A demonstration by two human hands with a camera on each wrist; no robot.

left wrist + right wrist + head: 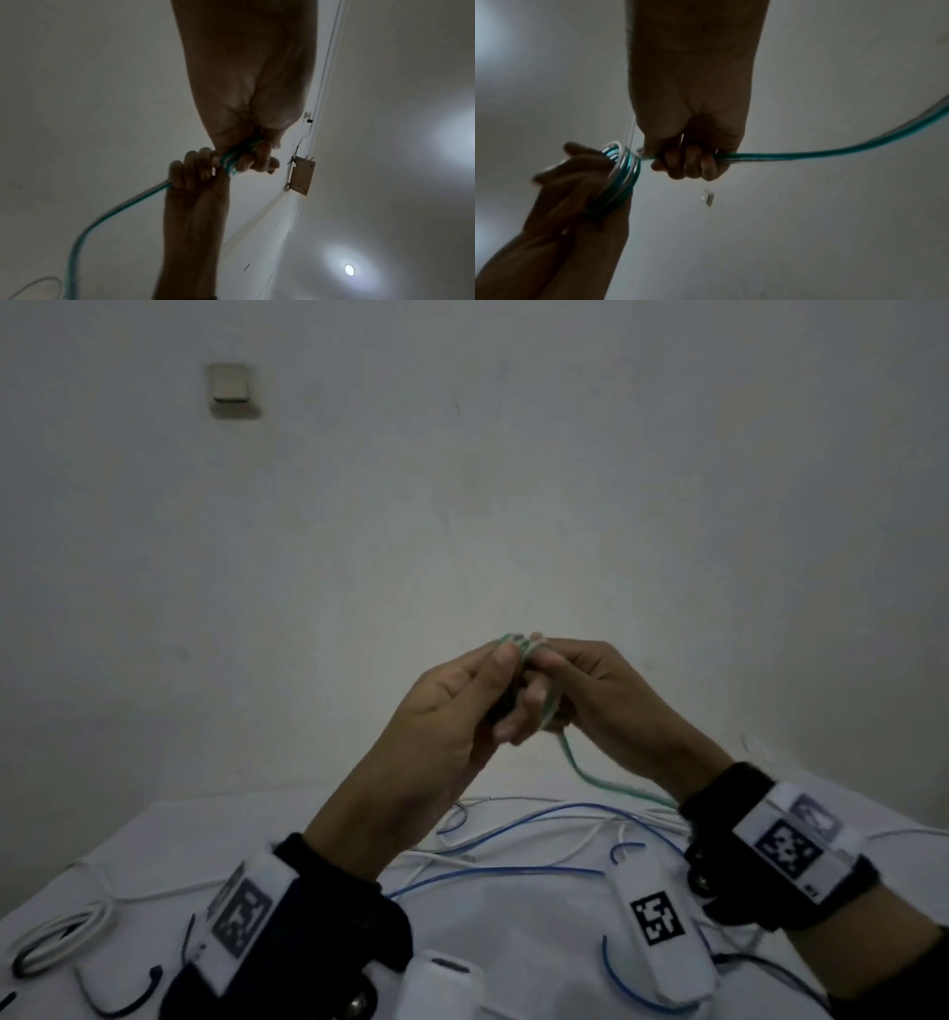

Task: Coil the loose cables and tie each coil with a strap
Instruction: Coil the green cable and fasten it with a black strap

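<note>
Nearest me, the white table (513,942) is carrying loose cables: blue cables (513,870) and white cables (580,850) are lying tangled across its middle, under my forearms. At its left edge a white coil (61,932) is lying flat, already wound; whether a strap is on it, I cannot tell. Marker-tagged white camera units are sitting on both my wrists.

Above the table, I am holding both hands up together in front of the wall. My left hand (452,706) is gripping a green cable coil (622,176): several turns are sitting looped round its fingers (577,162), which are curled, with the thumb pressing against the turns in the head view. My right hand (590,690) is touching the left, its fingers (693,160) wrapped round the green cable (808,155) just beside the coil, so both hands are closed on the same cable.

From my right fist the free length of that cable is trailing down in an arc, passing my right wrist and dropping toward the table.

Farther off, the plain wall is filling the background, with a small switch plate (231,390) high on the left. In the left wrist view a ceiling lamp (349,270) is glowing
</note>
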